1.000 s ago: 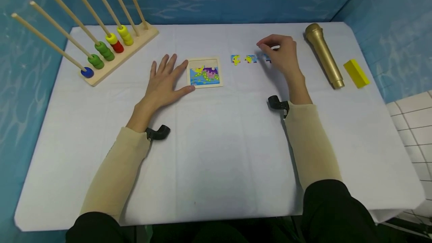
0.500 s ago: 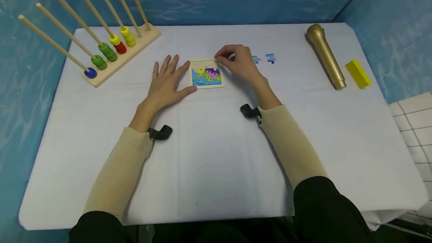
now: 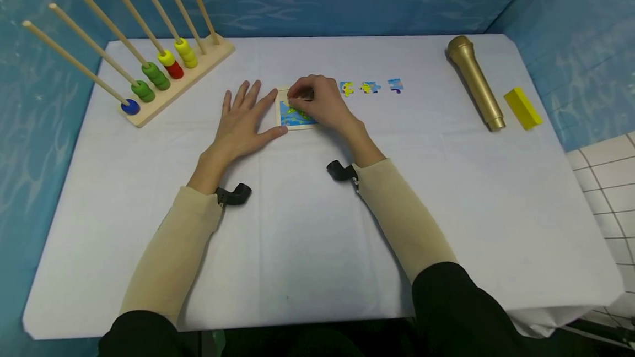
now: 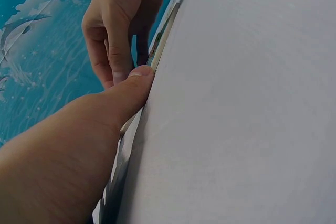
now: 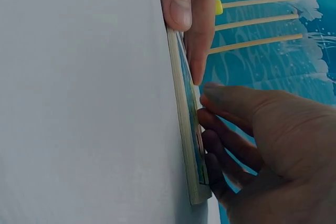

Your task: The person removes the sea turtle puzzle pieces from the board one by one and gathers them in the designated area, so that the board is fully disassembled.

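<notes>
A small jigsaw puzzle in a pale wooden frame lies on the white table; its blue lower part shows. My left hand lies spread to its left, with thumb and index fingertip against the frame. Above the puzzle's upper left is my right hand, thumb and fingers pinched together on a puzzle piece that the fingers hide. In the right wrist view, the right fingertips come down at the frame's top. Three loose puzzle pieces lie in a row right of the frame: one yellow, one yellow-and-blue, one blue.
A wooden bead stacker with tall pegs and coloured beads stands at the back left. To the right lie a gold microphone and a yellow block. Blue panels rise behind the table.
My right hand has moved left from beside the loose pieces, past the frame's right corner, to the puzzle's upper left. My left hand has stayed at the frame.
</notes>
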`<state>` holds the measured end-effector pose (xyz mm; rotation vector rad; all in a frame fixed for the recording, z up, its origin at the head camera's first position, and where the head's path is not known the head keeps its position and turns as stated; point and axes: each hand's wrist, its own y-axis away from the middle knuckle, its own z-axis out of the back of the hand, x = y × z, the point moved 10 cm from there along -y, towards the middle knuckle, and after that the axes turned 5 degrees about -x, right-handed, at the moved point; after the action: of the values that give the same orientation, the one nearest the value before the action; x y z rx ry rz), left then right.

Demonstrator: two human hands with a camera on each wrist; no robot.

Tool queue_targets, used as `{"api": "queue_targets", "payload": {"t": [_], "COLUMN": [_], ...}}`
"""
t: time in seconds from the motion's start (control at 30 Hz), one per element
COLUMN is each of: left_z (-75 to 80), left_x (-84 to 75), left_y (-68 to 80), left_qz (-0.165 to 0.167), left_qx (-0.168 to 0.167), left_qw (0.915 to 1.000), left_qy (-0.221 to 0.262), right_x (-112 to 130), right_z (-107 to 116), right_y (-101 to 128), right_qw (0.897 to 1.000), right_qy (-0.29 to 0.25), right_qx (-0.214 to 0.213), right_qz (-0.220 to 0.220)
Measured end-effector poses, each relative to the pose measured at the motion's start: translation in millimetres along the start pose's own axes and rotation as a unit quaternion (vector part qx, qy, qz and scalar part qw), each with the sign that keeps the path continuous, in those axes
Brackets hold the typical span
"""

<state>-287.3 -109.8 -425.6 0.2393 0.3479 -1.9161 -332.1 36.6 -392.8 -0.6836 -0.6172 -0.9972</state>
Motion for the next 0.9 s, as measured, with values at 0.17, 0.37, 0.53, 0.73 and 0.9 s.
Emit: {"api": "queue_targets", "payload": {"t": [0.17,0.37,0.53,0.73,0.9], "left_z": [0.2,1.2,1.9,1.8,0.1], "left_x": [1.4,2.1,2.9,2.4,1.1], "left_y": [1.1,1.2,0.4,-0.3,-1.1], "left_qz": [0.0,-0.001,0.0,-0.002,-0.002], "left_qx": [-0.002,0.0,0.002,0.001,-0.001], "left_qw": [1.0,1.0,1.0,1.0,1.0], "left_qy": [0.001,0.0,-0.006,-0.007,-0.002], "right_x": [5.8,7.1,3.6,-0.7,-4.3], "right_z": [-8.3,-10.9,-14.3,-13.9,-11.0], "right_y": [0.6,0.9,-0.5,0.6,1.8], "right_qw": [0.999,0.998,0.998,0.999,1.0], "right_qy": [0.027,0.048,0.058,0.031,0.02], "right_qx": [0.02,0.025,0.036,0.026,0.011], "right_qz": [0.038,0.037,0.018,0.013,0.017]}}
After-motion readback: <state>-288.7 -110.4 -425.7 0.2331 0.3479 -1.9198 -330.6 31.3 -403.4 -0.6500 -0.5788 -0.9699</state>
